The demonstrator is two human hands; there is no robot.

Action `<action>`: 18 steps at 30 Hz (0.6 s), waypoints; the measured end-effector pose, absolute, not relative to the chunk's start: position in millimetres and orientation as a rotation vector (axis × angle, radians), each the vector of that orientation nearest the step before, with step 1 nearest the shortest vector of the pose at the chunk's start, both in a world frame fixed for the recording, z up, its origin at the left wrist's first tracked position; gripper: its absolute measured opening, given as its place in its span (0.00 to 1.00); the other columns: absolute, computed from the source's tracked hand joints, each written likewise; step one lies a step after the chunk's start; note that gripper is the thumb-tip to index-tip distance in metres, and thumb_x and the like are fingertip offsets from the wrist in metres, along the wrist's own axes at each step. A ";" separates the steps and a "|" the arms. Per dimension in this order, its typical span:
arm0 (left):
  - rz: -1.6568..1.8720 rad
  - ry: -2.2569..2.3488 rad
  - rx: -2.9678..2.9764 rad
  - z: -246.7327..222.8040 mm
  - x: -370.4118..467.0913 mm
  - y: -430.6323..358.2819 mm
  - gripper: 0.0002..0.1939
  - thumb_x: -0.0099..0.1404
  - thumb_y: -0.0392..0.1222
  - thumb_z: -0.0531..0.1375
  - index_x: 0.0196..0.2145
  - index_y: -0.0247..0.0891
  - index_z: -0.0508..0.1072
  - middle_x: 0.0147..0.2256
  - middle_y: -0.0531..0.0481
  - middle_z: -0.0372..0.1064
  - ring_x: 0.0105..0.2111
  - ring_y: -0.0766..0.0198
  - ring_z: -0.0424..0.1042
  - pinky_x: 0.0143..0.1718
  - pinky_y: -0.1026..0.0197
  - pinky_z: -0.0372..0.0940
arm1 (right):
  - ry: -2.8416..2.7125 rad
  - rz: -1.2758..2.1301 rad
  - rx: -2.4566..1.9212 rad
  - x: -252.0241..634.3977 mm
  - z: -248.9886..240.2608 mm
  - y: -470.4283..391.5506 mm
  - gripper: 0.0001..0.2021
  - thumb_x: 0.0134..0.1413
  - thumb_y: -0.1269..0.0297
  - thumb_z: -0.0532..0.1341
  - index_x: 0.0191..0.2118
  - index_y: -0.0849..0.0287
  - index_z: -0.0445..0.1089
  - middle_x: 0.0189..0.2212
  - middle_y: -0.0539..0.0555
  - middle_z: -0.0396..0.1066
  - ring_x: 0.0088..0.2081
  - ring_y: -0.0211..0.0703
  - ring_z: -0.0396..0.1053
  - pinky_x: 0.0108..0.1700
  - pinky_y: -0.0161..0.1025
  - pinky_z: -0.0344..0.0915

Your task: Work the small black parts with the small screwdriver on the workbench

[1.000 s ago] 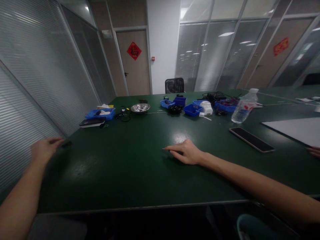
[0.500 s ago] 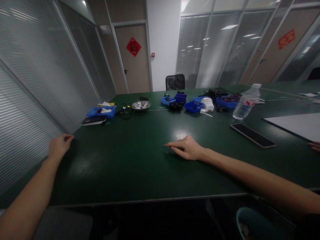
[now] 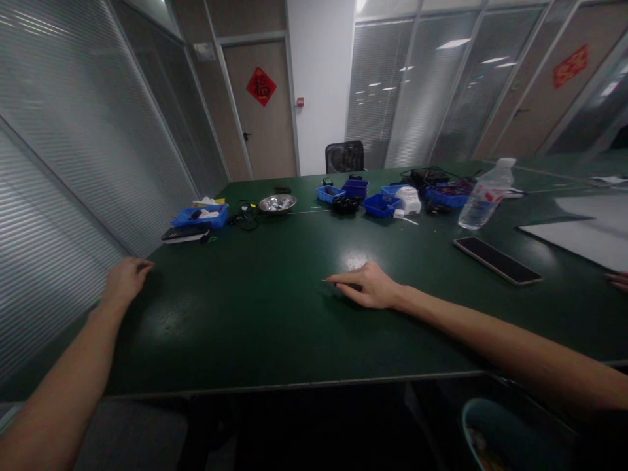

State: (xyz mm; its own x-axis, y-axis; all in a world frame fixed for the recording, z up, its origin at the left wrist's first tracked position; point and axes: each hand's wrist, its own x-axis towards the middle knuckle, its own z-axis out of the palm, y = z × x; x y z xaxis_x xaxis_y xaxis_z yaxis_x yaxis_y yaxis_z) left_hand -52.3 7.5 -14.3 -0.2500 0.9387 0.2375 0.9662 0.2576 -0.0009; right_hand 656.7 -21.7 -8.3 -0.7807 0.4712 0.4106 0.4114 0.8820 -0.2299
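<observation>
My right hand point(image 3: 373, 286) rests on the middle of the green table point(image 3: 255, 353). Its fingers are pinched together, and a thin pale tip point(image 3: 324, 280) sticks out past the fingertips; the remainder of that slim thing is hidden in the hand. At the table's left side is my left hand point(image 3: 125, 280), fingers closed and pointing away from me. Whatever they grip, if anything, cannot be made out. Right of my right hand lies a dark-screened phone point(image 3: 498, 260).
Farther back are a tilted plastic bottle point(image 3: 485, 196), a metal bowl point(image 3: 277, 204), a blue tray point(image 3: 381, 205), another blue tray point(image 3: 216, 218) and cables point(image 3: 245, 217). White sheets point(image 3: 589, 235) lie right, beside another person's hand point(image 3: 619, 280). A bin point(image 3: 471, 425) stands below the table edge.
My left hand has shifted slightly right and up in view. My right hand stays nearly in place with the thin thing. At the right, a white sheet now shows raised or shifted.
</observation>
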 end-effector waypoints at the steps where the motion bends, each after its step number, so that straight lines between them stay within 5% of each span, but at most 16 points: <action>1: -0.185 -2.299 -1.828 -14.0 -49.6 7.8 0.22 0.77 0.43 0.53 0.53 0.25 0.80 0.56 0.31 0.74 0.54 0.46 0.72 0.56 0.54 0.65 | -2.585 0.174 -0.647 656.6 -8.5 -21.6 0.21 0.77 0.59 0.55 0.64 0.57 0.78 0.45 0.56 0.86 0.29 0.38 0.78 0.35 0.37 0.69; 18: -0.376 -2.205 -1.744 -2.5 -25.0 -10.6 0.29 0.83 0.51 0.45 0.59 0.26 0.78 0.59 0.31 0.71 0.57 0.43 0.67 0.59 0.49 0.60 | -2.588 0.178 -0.620 655.7 -7.6 -21.6 0.21 0.77 0.59 0.54 0.63 0.58 0.78 0.42 0.56 0.86 0.28 0.38 0.78 0.34 0.37 0.67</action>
State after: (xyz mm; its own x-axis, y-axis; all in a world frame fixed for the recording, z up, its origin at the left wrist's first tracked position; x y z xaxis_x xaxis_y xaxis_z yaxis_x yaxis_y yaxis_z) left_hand -25.0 -10.6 -2.5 -0.2153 0.8940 0.3929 0.9737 0.2271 0.0167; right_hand 655.7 -21.6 -7.6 -0.7874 0.4566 0.4141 0.3958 0.8895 -0.2283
